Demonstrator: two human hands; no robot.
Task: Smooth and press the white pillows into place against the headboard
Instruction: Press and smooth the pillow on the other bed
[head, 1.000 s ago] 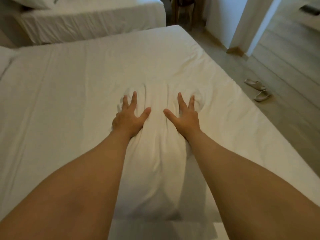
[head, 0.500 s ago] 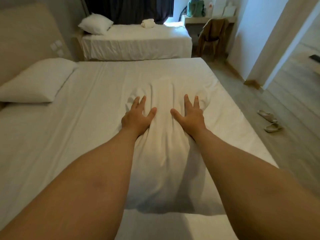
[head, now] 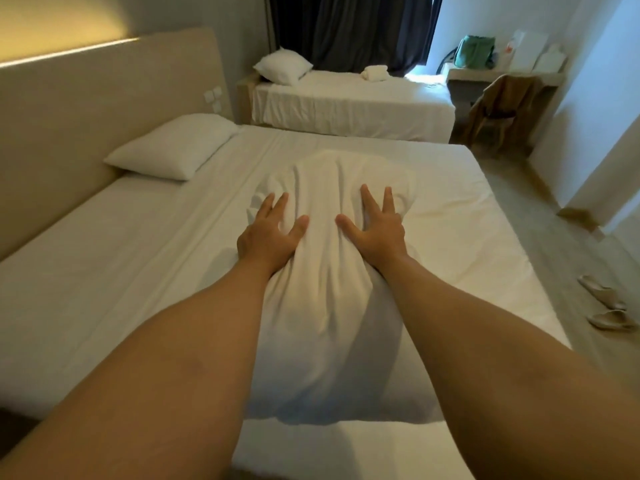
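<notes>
While both palms bear down on it, the pillow (head: 332, 289) lies lengthwise mid-bed, well apart from the headboard (head: 104, 109) and not yet in place. Left hand (head: 268, 233) and right hand (head: 375, 226) are spread flat with fingers splayed, pressing its far half; neither grips anything, and the cloth bunches in creases between them. A second pillow (head: 169, 147) rests against the headboard, farther along it from the hands. Compared with a second ago, the view has lifted: headboard, second pillow and far bed (head: 346, 105) now show, while hands and pillow sit much as before. Judgement: pressing continues, but this pillow needs moving to the headboard beside the other.
</notes>
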